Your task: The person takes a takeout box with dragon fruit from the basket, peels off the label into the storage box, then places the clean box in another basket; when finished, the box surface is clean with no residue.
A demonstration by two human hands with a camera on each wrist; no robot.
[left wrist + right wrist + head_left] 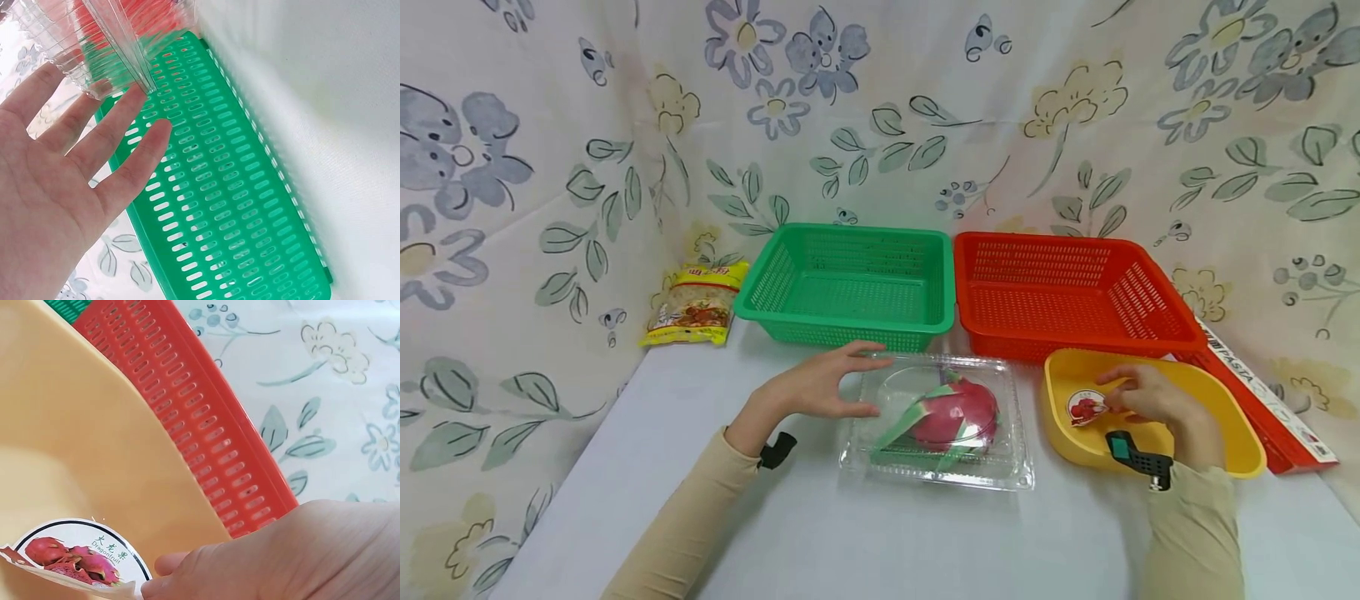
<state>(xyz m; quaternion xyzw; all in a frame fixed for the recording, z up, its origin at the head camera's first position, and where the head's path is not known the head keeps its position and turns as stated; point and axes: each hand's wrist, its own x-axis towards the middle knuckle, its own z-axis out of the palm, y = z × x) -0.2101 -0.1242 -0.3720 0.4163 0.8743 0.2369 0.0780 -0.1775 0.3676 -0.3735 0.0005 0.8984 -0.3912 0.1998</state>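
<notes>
A clear plastic clamshell box [868, 454] lies lid down on the table, with a pink and green dragon fruit [958, 415] inside. My left hand [823, 383] is at the box's left side, thumb and fingers spread; in the left wrist view its fingertips reach the box's ridged clear wall [62, 37]. Over the yellow basin [1240, 442], my right hand [1150, 396] pinches a round dragon fruit label [1085, 407]. The right wrist view shows the label [81, 556] by its printed fruit and the word Dragonfruit, its edge at my fingertips.
Behind the box stand a green basket [857, 296] and a red basket [1045, 300], side by side. A yellow food packet [698, 304] leans at the back left. At the right, a red pasta box [1270, 400] lies beside the basin. Floral cloth [880, 108] hangs behind.
</notes>
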